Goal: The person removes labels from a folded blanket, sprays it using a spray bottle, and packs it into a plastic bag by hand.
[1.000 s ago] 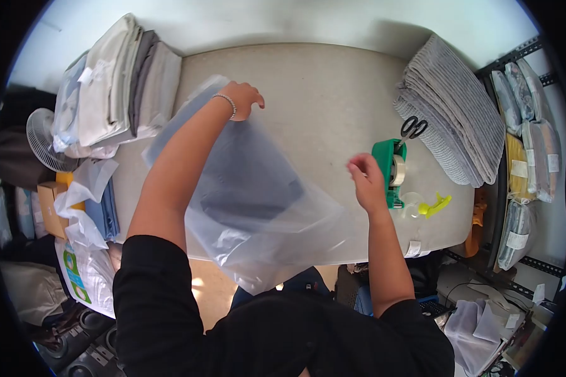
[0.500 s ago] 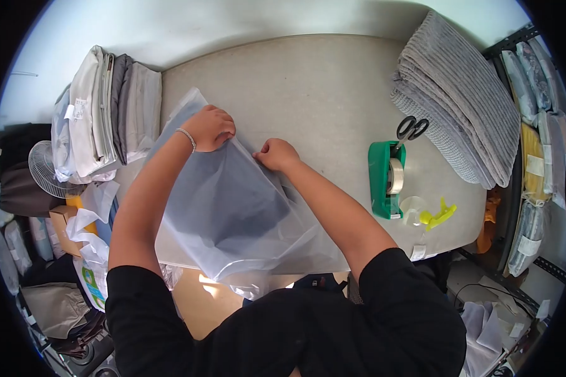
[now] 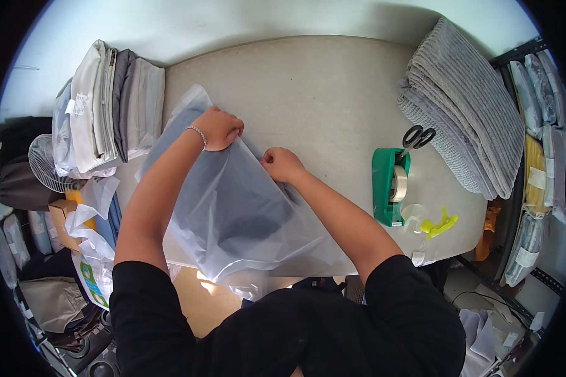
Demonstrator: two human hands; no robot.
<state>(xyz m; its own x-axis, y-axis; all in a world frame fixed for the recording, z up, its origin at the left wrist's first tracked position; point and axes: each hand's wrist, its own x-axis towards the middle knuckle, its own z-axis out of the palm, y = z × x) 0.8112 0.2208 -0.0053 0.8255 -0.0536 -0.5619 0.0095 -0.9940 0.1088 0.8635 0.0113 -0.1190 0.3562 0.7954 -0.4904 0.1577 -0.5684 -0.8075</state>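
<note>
A frosted translucent plastic bag [image 3: 223, 248] lies slanted on the table, with a dark folded cloth [image 3: 233, 182] showing inside it. Its lower end hangs over the table's front edge. My left hand [image 3: 220, 129], with a bracelet at the wrist, is closed on the bag's right side near the top. A little lower, my right hand [image 3: 283, 165] pinches at the bag's right edge with curled fingers. The fingertips of both hands are partly hidden.
On the right stand a green tape dispenser [image 3: 383, 188] holding black scissors [image 3: 416, 138], a spray bottle [image 3: 431, 223] and folded grey ribbed blankets [image 3: 465, 107]. Folded fabrics [image 3: 100, 113] are stacked at the left, above a fan [image 3: 47, 163]. Packed shelves [image 3: 538, 163] line the right.
Both hands stay on the bag's right edge and appear slightly farther right and lower. The whole view has shifted a little, and the bag's folds look slightly different.
</note>
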